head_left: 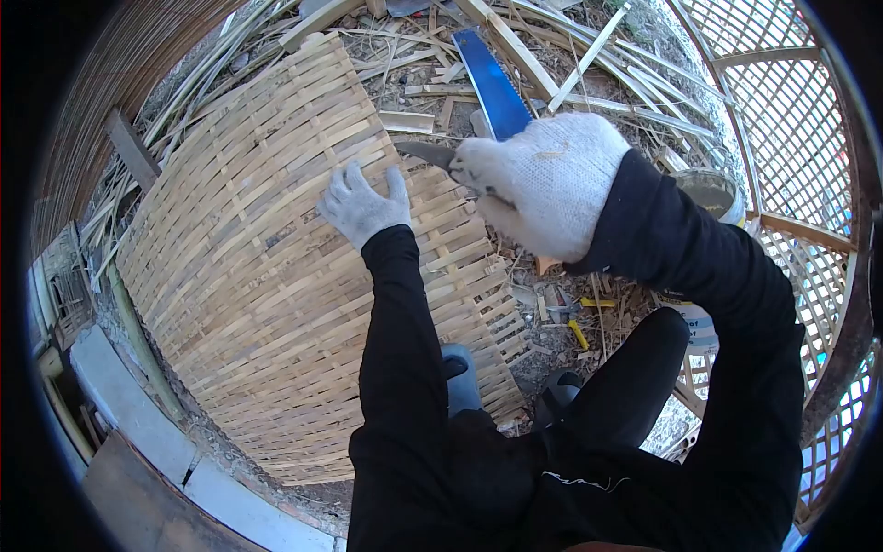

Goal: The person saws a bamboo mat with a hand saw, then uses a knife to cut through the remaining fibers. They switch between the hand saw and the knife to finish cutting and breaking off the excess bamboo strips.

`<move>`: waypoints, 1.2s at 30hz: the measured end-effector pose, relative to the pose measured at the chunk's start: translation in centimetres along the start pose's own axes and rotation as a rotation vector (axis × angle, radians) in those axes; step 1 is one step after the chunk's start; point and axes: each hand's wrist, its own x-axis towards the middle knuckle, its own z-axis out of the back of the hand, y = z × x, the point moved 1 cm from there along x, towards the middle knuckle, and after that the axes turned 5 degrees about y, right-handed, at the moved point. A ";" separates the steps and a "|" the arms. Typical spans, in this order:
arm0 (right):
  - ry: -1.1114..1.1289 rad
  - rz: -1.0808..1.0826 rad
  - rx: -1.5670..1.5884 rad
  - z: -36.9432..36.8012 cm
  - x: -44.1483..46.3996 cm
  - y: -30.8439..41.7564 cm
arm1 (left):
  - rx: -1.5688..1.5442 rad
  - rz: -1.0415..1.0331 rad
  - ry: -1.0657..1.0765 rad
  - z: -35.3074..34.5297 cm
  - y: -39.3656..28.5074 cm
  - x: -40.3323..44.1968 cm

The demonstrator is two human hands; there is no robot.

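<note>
A large woven bamboo mat lies spread over the ground on the left and centre. My left hand, in a whitish glove, rests on the mat near its right edge with the fingers spread. My right hand, also gloved, is closed round a knife whose dark blade points left and lies over the mat's edge. The knife's handle is hidden inside the glove. Beyond my right hand a saw with a blue blade lies on the ground, its lower end hidden behind the glove.
Bamboo strips and wood offcuts litter the ground at the top. A lattice panel stands on the right, beside a bucket. Yellow pieces lie near my knee. Pale slabs border the lower left.
</note>
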 end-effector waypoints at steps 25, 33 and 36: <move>-0.553 -0.232 0.602 -5.6 -8.7 -5.0 | -0.010 0.013 0.018 -0.6 0.4 -0.1; -1.186 -0.598 1.352 -25.1 -10.1 -12.7 | -0.002 0.013 0.023 -0.6 0.3 -0.3; -1.235 -0.803 1.000 -29.2 -9.3 -15.1 | 0.009 0.010 0.018 -0.7 0.3 -0.3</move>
